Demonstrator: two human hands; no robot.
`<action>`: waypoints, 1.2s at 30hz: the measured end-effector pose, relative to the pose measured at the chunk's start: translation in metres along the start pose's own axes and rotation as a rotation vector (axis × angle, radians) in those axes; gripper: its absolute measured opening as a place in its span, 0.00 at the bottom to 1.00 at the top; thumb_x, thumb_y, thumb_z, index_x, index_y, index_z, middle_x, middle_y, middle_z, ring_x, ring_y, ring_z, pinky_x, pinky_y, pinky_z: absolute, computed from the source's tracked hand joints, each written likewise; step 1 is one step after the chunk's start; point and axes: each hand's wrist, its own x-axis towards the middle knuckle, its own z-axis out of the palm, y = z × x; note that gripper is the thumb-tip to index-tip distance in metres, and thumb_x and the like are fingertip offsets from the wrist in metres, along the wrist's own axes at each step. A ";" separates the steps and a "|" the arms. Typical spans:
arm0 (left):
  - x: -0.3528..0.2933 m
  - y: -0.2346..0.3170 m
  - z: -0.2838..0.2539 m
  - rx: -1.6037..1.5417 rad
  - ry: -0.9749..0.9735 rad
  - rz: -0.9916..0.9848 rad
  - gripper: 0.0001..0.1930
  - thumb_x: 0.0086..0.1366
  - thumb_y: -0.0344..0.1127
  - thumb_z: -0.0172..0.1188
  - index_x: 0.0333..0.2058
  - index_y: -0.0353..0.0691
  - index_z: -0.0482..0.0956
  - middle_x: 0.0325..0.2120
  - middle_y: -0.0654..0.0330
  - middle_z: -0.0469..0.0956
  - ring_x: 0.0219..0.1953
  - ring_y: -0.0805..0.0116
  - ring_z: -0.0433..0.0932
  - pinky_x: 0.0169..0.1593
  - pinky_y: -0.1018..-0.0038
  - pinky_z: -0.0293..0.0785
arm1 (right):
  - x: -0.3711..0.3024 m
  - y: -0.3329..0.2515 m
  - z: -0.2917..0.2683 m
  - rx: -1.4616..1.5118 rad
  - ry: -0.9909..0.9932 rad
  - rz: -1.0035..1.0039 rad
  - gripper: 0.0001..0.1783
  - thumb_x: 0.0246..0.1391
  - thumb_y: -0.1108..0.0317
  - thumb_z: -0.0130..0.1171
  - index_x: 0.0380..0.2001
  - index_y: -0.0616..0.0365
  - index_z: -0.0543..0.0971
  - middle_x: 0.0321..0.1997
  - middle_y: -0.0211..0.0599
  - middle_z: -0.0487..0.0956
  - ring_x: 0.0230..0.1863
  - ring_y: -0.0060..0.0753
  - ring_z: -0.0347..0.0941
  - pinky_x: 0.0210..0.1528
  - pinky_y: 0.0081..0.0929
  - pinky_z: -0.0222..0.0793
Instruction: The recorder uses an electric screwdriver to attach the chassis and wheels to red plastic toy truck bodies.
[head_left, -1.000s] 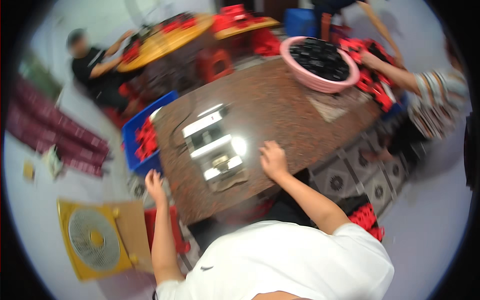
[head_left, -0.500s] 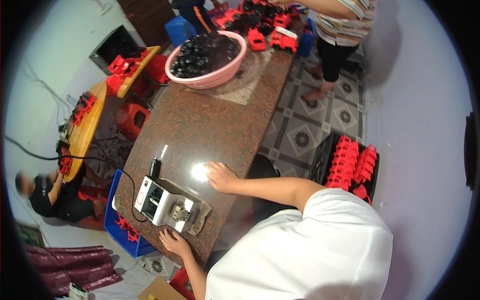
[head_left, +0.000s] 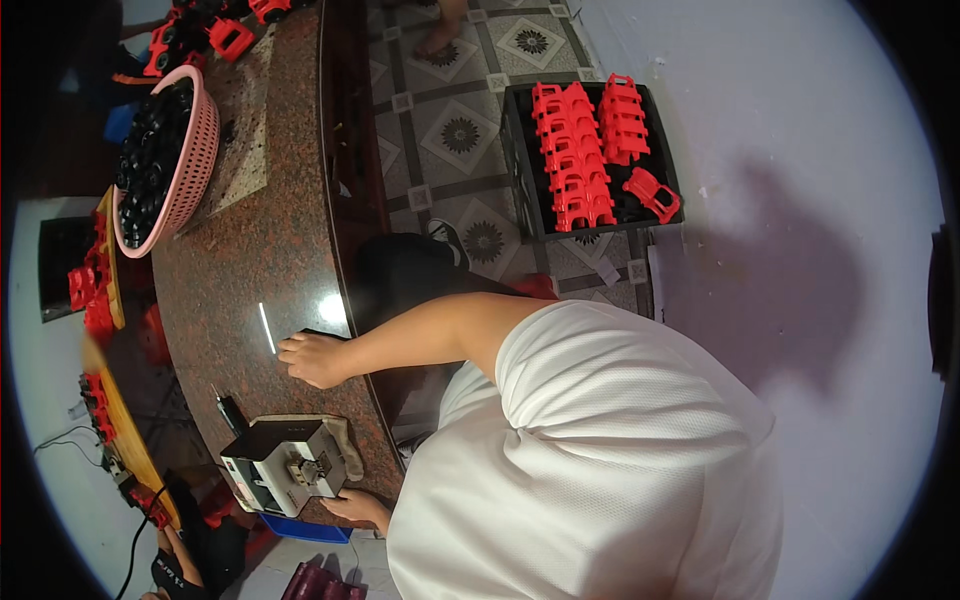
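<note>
while we are leaning over the brown speckled stone tabletop (head_left: pixel 260 200), our right hand (head_left: pixel 315 358) is lying palm down on it left of the frame's centre, fingers loosely spread and closed on nothing, its grip apart. our bare right forearm is running from that hand toward the white shirt (head_left: pixel 590 460) that is filling the lower right of the frame. our left hand (head_left: pixel 358 506) is showing at the lower middle, just below the tabletop's edge, touching the near side of a small grey and white machine (head_left: pixel 285 465); we cannot tell whether its grip is together or apart, since the fingers are partly hidden. the machine is sitting on a pale cloth (head_left: pixel 345 440) at the lower left of the tabletop, just below our right hand and apart from it. a pink basket (head_left: pixel 185 165) filled with black round parts is standing at the upper left of the frame, well apart from both hands. a black crate (head_left: pixel 525 160) with rows of red plastic parts (head_left: pixel 585 150) is resting on the patterned tile floor (head_left: pixel 460 130) in the upper middle. more red parts are lying along the left edge.
</note>
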 end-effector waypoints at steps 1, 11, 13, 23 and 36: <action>-0.001 0.000 -0.001 0.004 0.004 -0.021 0.28 0.63 0.41 0.39 0.59 0.30 0.59 0.58 0.42 0.59 0.60 0.46 0.58 0.61 0.57 0.56 | 0.004 -0.003 0.000 0.008 -0.002 -0.020 0.11 0.47 0.65 0.55 0.32 0.60 0.80 0.53 0.43 0.70 0.62 0.44 0.55 0.60 0.40 0.51; -0.013 0.039 -0.033 -0.157 0.152 0.030 0.20 0.55 0.27 0.52 0.49 0.33 0.70 0.52 0.42 0.67 0.57 0.43 0.62 0.61 0.59 0.55 | -0.006 -0.011 -0.016 0.098 0.025 0.018 0.14 0.46 0.69 0.54 0.37 0.58 0.79 0.50 0.48 0.73 0.58 0.54 0.61 0.56 0.45 0.57; -0.019 0.035 -0.033 -0.107 0.213 -0.006 0.19 0.59 0.29 0.52 0.50 0.33 0.68 0.51 0.45 0.69 0.55 0.50 0.66 0.59 0.61 0.59 | 0.001 -0.020 -0.025 0.122 -0.026 -0.032 0.13 0.46 0.69 0.53 0.37 0.59 0.79 0.52 0.47 0.71 0.60 0.52 0.60 0.57 0.44 0.56; 0.094 0.055 -0.226 -1.633 0.485 -0.182 0.06 0.66 0.27 0.45 0.36 0.36 0.71 0.17 0.67 0.62 0.15 0.82 0.56 0.19 0.84 0.52 | 0.019 -0.025 -0.020 -0.013 0.050 -0.110 0.14 0.41 0.72 0.56 0.36 0.55 0.74 0.45 0.42 0.71 0.55 0.45 0.63 0.53 0.41 0.57; 0.018 0.155 -0.428 -1.889 -0.393 1.187 0.08 0.59 0.31 0.59 0.34 0.34 0.74 0.19 0.53 0.76 0.18 0.64 0.74 0.28 0.68 0.72 | 0.381 -0.055 -0.084 -0.151 0.059 0.006 0.32 0.48 0.58 0.52 0.57 0.58 0.63 0.46 0.55 0.75 0.49 0.56 0.71 0.52 0.42 0.67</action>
